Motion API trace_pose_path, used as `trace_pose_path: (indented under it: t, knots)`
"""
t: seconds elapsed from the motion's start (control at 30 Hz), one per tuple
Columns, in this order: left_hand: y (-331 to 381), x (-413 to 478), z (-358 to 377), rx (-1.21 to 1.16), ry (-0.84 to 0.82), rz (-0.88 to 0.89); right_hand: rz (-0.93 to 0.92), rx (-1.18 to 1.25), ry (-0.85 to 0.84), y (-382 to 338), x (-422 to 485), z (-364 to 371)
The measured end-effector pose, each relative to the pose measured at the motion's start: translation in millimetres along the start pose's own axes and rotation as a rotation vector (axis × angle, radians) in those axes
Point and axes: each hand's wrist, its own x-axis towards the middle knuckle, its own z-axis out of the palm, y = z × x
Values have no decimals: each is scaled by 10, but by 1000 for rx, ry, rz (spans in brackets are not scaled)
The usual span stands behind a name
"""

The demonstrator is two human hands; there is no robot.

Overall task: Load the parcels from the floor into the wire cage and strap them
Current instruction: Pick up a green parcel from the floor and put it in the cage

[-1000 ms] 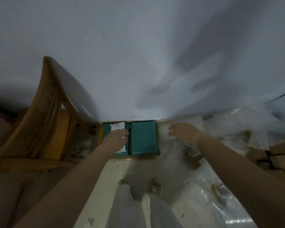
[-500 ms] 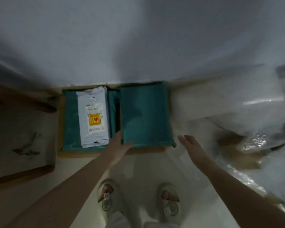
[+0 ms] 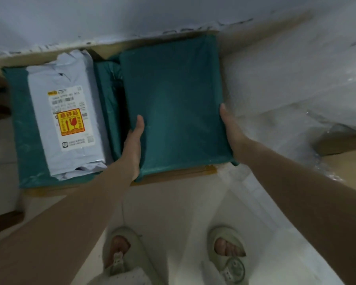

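A large teal-wrapped parcel (image 3: 173, 99) lies on the floor against the wall, on top of a brown cardboard piece (image 3: 177, 175). My left hand (image 3: 134, 145) grips its left edge, thumb on top. My right hand (image 3: 230, 130) presses on its right edge. To the left lies a second teal parcel (image 3: 23, 124) with a pale grey mailer bag (image 3: 70, 112) on top, bearing a white label and a yellow-red fragile sticker. Another teal parcel (image 3: 109, 99) shows in the gap between them. No wire cage or strap is in view.
The white wall (image 3: 152, 13) runs along the top. Crumpled clear plastic sheeting (image 3: 296, 79) covers the floor at right, with a brown box (image 3: 345, 153) under it. My feet in pale sandals (image 3: 228, 256) stand on the light floor. Dark wooden chair parts (image 3: 0, 221) sit at left.
The view has dropped closer to the parcels. Both hands moved forward and closed on the sides of the large teal parcel; before, the right hand hovered open beside it.
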Motion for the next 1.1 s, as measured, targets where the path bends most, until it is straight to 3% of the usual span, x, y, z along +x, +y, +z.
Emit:
trace_pose_path:
  t: [0.17, 0.3, 0.47, 0.63, 0.87, 1.1]
  knots:
    - [51, -419, 66, -30, -52, -20, -14, 148, -28, -78, -468, -17]
    - [301, -1131, 168, -52, -73, -60, -52, 208, 97, -275, -1277, -127]
    - [1003, -2558, 462, -15, -61, -42, -106, 282, 132, -793, -2674, -429]
    - [2012, -4309, 900, 13, -210, -92, -176, 324, 83, -1528, -4410, -755]
    - [3002, -6425, 1496, 112, -256, 206, -254, 389, 68, -2306, -6635, -1050]
    - [3519, -7720, 1983, 225, -516, 474, -632, 484, 225, -2645, -8188, -1429]
